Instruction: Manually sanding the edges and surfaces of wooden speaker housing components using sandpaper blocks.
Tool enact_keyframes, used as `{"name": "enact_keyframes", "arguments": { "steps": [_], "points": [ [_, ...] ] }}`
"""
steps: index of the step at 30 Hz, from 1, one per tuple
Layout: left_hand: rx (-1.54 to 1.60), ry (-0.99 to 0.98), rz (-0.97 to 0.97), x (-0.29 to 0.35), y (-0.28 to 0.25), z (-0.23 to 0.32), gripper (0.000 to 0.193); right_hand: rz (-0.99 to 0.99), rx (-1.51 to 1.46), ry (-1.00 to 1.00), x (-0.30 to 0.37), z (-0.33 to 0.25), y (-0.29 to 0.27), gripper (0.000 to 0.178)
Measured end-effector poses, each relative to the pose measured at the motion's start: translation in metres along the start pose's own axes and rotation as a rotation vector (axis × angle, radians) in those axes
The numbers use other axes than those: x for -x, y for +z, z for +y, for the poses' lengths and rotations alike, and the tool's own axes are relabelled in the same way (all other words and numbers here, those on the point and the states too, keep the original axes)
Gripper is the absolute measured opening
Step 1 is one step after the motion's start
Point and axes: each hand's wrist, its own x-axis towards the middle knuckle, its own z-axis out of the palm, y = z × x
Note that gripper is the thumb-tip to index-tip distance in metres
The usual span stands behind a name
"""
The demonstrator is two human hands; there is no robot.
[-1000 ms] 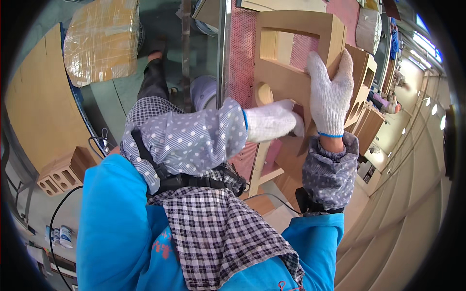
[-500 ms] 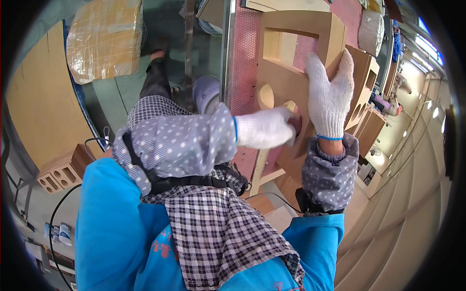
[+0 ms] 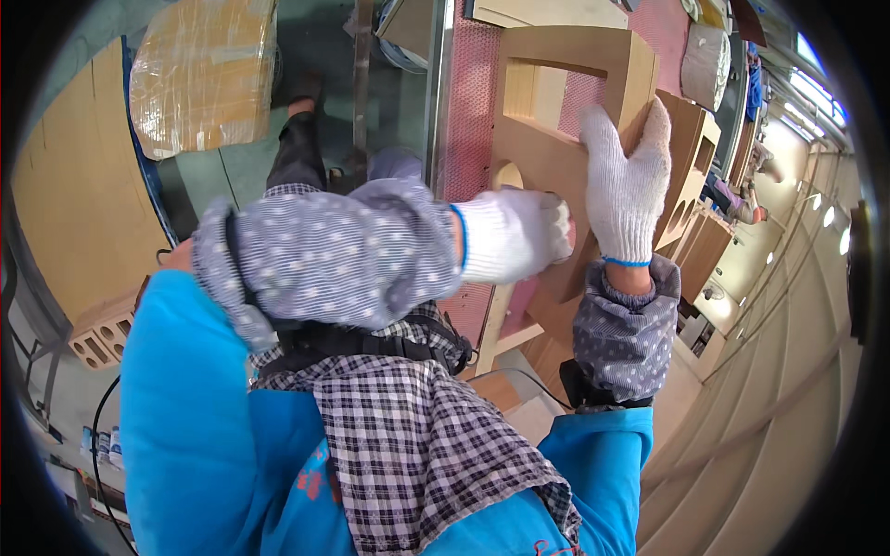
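A brown wooden box (image 3: 542, 153) with a rectangular opening and rounded cut-outs stands before me on a pink dotted mat (image 3: 469, 111). My left hand (image 3: 519, 236), in a white knitted glove, is closed at the lower round cut-out. Its fingers are curled in, and whatever they hold is hidden. My right hand (image 3: 629, 181), also gloved, lies flat against the box's right edge. Its thumb and fingers are straight and spread apart, resting on the wood.
More wooden boxes (image 3: 684, 139) with cut-outs stand to the right. A metal rail (image 3: 441, 102) borders the mat. At the left are a film-wrapped package (image 3: 204, 79), a large wooden panel (image 3: 83, 195) and another box (image 3: 100, 334). Another person (image 3: 742, 199) is farther right.
My left hand has shifted slightly right and down along the box's round cut-out, and my left elbow has swung outward. My right hand keeps its place on the edge.
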Motion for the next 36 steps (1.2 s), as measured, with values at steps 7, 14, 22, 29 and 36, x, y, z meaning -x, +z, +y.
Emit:
{"name": "enact_keyframes", "arguments": {
  "steps": [7,14,22,29,36],
  "points": [
    [-0.049,-0.021,-0.166,-0.001,-0.009,0.005,0.015,-0.03,-0.022,0.057,-0.002,0.004,0.0,0.066],
    [-0.07,-0.075,-0.218,-0.02,0.003,0.0,0.018,-0.023,-0.055,-0.01,-0.006,0.0,0.005,0.059],
    [0.131,-0.04,0.264,0.012,0.009,0.004,0.012,-0.044,-0.038,0.029,-0.004,0.004,-0.001,0.065],
    [0.148,-0.069,-0.124,-0.008,-0.02,0.012,0.017,0.006,-0.01,-0.042,-0.003,0.018,0.0,0.062],
    [0.801,-0.365,-0.202,-0.013,-0.009,0.005,0.035,-0.021,-0.03,-0.021,-0.005,0.008,0.003,0.058]
  ]
}}
